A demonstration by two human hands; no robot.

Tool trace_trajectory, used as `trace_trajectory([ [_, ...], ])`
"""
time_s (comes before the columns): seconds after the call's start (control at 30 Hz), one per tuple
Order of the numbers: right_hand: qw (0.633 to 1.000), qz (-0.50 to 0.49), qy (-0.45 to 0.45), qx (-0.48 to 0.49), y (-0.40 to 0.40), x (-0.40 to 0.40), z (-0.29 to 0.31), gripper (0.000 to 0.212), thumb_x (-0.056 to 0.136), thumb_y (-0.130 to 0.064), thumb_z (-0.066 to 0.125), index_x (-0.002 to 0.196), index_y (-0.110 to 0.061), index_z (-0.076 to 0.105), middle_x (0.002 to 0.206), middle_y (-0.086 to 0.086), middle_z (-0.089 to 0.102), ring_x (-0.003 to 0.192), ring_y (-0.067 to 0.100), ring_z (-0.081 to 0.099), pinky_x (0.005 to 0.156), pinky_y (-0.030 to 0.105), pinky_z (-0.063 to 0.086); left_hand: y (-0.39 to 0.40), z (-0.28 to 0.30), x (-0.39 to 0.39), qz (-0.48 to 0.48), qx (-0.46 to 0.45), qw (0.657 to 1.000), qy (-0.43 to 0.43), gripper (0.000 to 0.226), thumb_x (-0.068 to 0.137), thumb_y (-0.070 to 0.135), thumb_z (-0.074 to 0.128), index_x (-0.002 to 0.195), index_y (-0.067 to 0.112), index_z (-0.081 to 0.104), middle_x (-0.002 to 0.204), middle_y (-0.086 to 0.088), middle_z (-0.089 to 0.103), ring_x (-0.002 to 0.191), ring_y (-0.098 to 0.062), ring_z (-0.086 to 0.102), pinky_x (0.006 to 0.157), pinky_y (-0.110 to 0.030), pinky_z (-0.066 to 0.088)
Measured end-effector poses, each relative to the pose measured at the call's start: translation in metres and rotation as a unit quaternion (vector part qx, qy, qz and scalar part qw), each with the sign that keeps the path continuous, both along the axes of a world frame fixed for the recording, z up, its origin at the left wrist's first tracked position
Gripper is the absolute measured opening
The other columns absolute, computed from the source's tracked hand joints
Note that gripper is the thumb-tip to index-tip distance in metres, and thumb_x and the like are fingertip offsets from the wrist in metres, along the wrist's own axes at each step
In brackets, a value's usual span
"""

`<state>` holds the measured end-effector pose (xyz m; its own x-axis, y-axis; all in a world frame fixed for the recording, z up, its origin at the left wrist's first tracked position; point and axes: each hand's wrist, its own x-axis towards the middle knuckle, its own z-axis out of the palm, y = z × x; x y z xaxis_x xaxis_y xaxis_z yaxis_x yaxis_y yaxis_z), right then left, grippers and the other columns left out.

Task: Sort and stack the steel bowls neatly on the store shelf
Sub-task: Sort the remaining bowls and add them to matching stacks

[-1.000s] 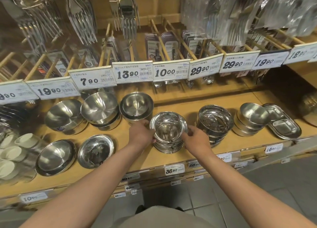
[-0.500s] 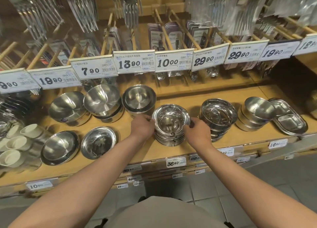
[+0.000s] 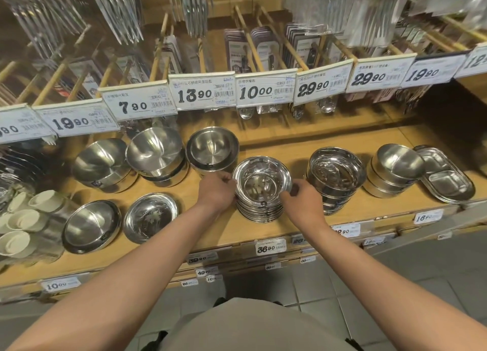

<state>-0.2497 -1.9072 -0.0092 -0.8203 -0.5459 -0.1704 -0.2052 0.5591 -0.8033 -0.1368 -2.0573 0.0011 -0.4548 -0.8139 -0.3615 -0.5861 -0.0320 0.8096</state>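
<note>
head view: both hands grip the bowl stack under the "10.00" tag.

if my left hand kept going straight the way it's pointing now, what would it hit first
Your left hand points rightward into the stack of shallow steel bowls it already touches at the rim, so that stack comes first. Past it, probably your right hand, though depth is unclear.

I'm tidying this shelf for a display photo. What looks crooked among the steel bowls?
The top bowl of the stack under the 7.90 tag sits tilted instead of nested. The bowl on the far-right stack leans too. The stack between both hands looks even.
</note>
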Motion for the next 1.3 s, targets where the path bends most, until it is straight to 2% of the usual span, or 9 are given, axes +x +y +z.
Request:
trace_trajectory([
  [0.23,0.999,-0.022,-0.044,-0.017,-0.003,0.000,-0.006,0.010,0.094,-0.017,0.060,0.102,-0.017,0.056,0.086,-0.004,0.061,0.075,0.008,0.054,0.059,0.024,0.039,0.003,-0.002,0.001,0.010,0.000,1.000,0.007,0.020,0.100,0.015,0.057,0.088,0.014,0.073,0.093,-0.005,0.074,0.087,-0.021,0.070,0.091,-0.044,0.059],
  [0.33,0.998,-0.027,-0.047,-0.020,-0.003,-0.001,-0.006,0.010,0.094,-0.019,0.061,0.102,-0.018,0.056,0.087,-0.005,0.061,0.077,0.008,0.055,0.061,0.024,0.040,0.004,-0.002,0.001,0.011,-0.004,1.000,0.014,0.021,0.100,0.015,0.057,0.086,0.016,0.072,0.094,-0.005,0.075,0.075,-0.012,0.066,0.083,-0.035,0.060],
  [0.47,0.998,-0.026,-0.048,-0.024,-0.002,-0.001,-0.006,0.009,0.094,-0.018,0.061,0.102,-0.016,0.057,0.088,-0.003,0.062,0.077,0.010,0.055,0.062,0.026,0.041,0.003,-0.003,0.002,0.022,0.024,0.999,0.023,0.022,0.101,0.014,0.056,0.087,0.011,0.073,0.094,-0.009,0.076,0.078,-0.020,0.072,0.063,-0.020,0.059],
  [0.73,0.998,-0.021,-0.060,-0.028,0.001,0.002,-0.002,0.010,0.095,-0.021,0.061,0.098,-0.024,0.052,0.089,-0.004,0.061,0.077,0.009,0.054,0.062,0.025,0.040,0.003,0.000,0.006,0.029,0.069,0.997,0.032,0.021,0.100,0.018,0.057,0.093,0.011,0.075,0.098,-0.008,0.078,0.096,-0.026,0.073,0.088,-0.040,0.061],
  [0.83,0.999,-0.015,-0.008,-0.038,0.009,0.010,0.006,0.015,0.095,-0.021,0.063,0.108,-0.016,0.056,0.102,0.004,0.059,0.095,0.021,0.057,0.076,0.033,0.044,0.002,0.005,0.018,0.034,0.069,0.996,0.041,0.020,0.099,0.022,0.057,0.101,0.012,0.074,0.097,-0.002,0.075,0.097,-0.020,0.068,0.099,-0.046,0.056],
  [0.97,0.993,0.036,0.081,-0.082,0.017,0.026,0.027,0.037,0.096,-0.015,0.061,0.132,-0.010,0.056,0.116,0.000,0.055,0.108,0.014,0.052,0.090,0.026,0.041,-0.006,0.016,0.053,0.055,0.043,0.996,0.054,0.017,0.102,0.024,0.056,0.101,0.021,0.072,0.097,-0.001,0.073,0.093,-0.018,0.067,0.092,-0.045,0.059],
  [1.1,0.983,0.130,0.018,-0.131,0.005,0.040,0.042,0.030,0.099,-0.012,0.059,0.095,-0.041,0.055,0.095,-0.017,0.060,0.087,-0.011,0.059,0.072,0.002,0.041,-0.019,0.022,0.104,0.131,0.018,0.990,0.048,0.015,0.102,0.023,0.057,0.098,0.024,0.072,0.080,0.009,0.072,0.076,-0.010,0.065,0.062,-0.022,0.057],
  [1.2,0.971,0.200,-0.078,-0.101,-0.007,0.054,0.030,0.025,0.100,-0.021,0.057,0.097,-0.046,0.056,0.097,-0.022,0.064,0.086,-0.023,0.056,0.067,-0.004,0.040,-0.027,0.017,0.151,0.200,0.024,0.979,0.037,0.014,0.101,0.020,0.058,0.100,0.019,0.073,0.094,0.000,0.074,0.085,-0.016,0.068,0.072,-0.029,0.059],
  [1.3,0.962,0.235,-0.122,-0.063,-0.020,0.071,0.005,0.025,0.100,-0.025,0.059,0.124,-0.033,0.062,0.107,-0.026,0.063,0.095,-0.023,0.056,0.075,-0.006,0.037,-0.033,0.006,0.196,0.245,0.057,0.966,0.053,0.013,0.101,0.013,0.058,0.102,0.011,0.070,0.096,-0.006,0.072,0.088,-0.019,0.068,0.071,-0.028,0.057],
])
